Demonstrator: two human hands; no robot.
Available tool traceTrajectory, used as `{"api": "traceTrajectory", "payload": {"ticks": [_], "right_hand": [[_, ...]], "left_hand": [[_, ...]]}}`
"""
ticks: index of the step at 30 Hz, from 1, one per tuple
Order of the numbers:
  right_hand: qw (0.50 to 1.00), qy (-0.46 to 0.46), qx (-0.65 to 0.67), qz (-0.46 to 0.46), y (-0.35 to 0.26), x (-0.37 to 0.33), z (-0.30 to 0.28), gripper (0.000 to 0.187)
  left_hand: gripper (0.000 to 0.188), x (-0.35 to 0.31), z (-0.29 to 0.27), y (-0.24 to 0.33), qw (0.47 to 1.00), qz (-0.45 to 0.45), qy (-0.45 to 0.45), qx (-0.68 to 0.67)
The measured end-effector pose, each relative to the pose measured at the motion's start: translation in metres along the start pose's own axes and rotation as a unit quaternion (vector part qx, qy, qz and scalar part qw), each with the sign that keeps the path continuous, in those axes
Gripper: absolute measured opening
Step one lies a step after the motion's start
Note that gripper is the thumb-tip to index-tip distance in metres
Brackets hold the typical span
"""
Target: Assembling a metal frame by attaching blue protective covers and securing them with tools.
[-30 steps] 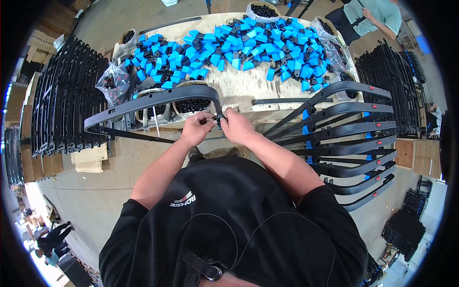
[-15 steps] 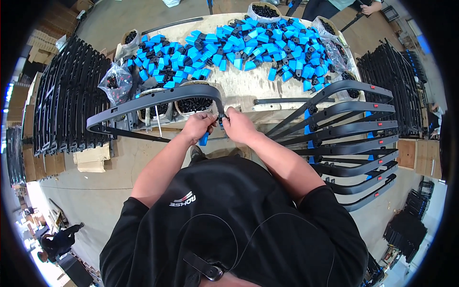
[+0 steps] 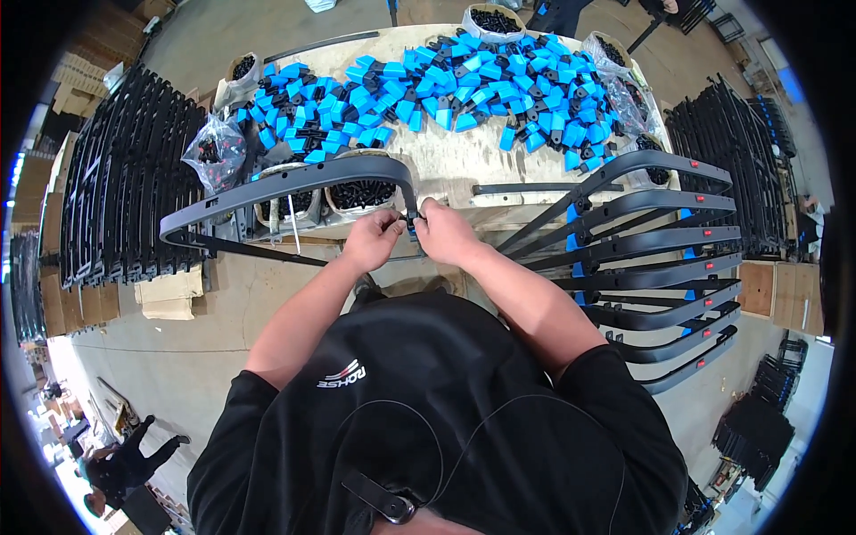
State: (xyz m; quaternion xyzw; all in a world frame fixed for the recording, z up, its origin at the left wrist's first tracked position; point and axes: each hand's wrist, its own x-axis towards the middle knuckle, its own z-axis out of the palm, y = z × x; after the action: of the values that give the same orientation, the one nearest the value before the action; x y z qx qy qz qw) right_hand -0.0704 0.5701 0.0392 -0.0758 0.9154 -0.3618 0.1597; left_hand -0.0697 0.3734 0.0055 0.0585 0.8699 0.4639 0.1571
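Black, rounded, tubular frame [image 3: 285, 183] arches over the left part of the near edge of the pale wooden tabletop [image 3: 428, 165], its downturned end between the hands. The right hand [image 3: 443, 234] holds that end, its fingers curled mostly out of sight. The left hand [image 3: 373, 241] touches just beside it, thumb and fingertips nearly together; whether they pinch a small part I cannot tell. The frame's upper bar partly hides two pale-sided tubs at that edge. Stacked black curved frames [image 3: 660, 238] cover the near right corner. Blue-and-black plastic pieces [image 3: 446, 80] overlap toward the far edge, beyond which a dark-clothed person [image 3: 560, 16] is cut off.
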Motion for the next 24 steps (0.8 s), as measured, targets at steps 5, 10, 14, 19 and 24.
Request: {"api": "traceTrajectory", "payload": {"ticks": [5,10,14,19,24], "right_hand": [[1.0,-0.002,-0.009,-0.006,0.0,0.0,0.002,0.026],[1.0,0.002,-0.009,-0.008,0.0,0.0,0.0,0.026],[1.0,0.0,-0.012,-0.006,0.0,0.0,-0.001,0.026],[1.0,-0.003,-0.004,0.001,0.002,0.002,0.001,0.026],[1.0,-0.012,0.008,-0.001,0.002,0.002,-0.001,0.027]], "left_hand": [[0.032,0.013,0.002,-0.001,0.963,-0.152,-0.085,-0.206],[0.038,0.015,0.001,0.011,0.88,-0.223,-0.138,-0.396],[0.041,0.014,0.0,0.015,0.849,-0.271,-0.15,-0.428],[0.034,0.013,-0.004,0.019,0.863,-0.255,-0.159,-0.406],[0.026,0.013,-0.009,0.018,0.895,-0.223,-0.114,-0.368]]}}
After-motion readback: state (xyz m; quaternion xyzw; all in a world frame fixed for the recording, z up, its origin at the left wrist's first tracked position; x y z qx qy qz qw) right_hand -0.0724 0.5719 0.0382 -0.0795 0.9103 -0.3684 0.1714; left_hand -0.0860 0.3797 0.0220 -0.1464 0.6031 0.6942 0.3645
